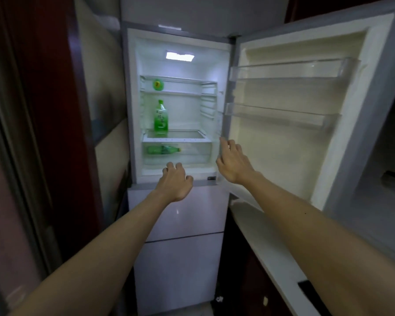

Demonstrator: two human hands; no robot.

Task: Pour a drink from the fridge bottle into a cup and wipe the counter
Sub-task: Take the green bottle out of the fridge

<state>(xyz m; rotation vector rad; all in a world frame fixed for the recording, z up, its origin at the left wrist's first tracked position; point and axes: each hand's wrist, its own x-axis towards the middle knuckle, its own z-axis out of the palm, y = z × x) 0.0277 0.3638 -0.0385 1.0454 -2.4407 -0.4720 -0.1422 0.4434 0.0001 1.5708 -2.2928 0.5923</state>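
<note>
In the upper middle of the frame, the open fridge [132,99] has an upper shelf [180,92] with a small round green container [158,84] at its left end. Below it, a glass shelf [183,136] carries a green bottle [161,117] standing upright near its left side. Under that, a clear drawer [196,153] holds a second green bottle [163,149] lying on its side.

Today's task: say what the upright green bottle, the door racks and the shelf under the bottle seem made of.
The upright green bottle looks like glossy translucent plastic: light passes through it. The door racks seem clear plastic: the door lining shows through. The shelf under the bottle is probably glass, white-framed and see-through.
</note>
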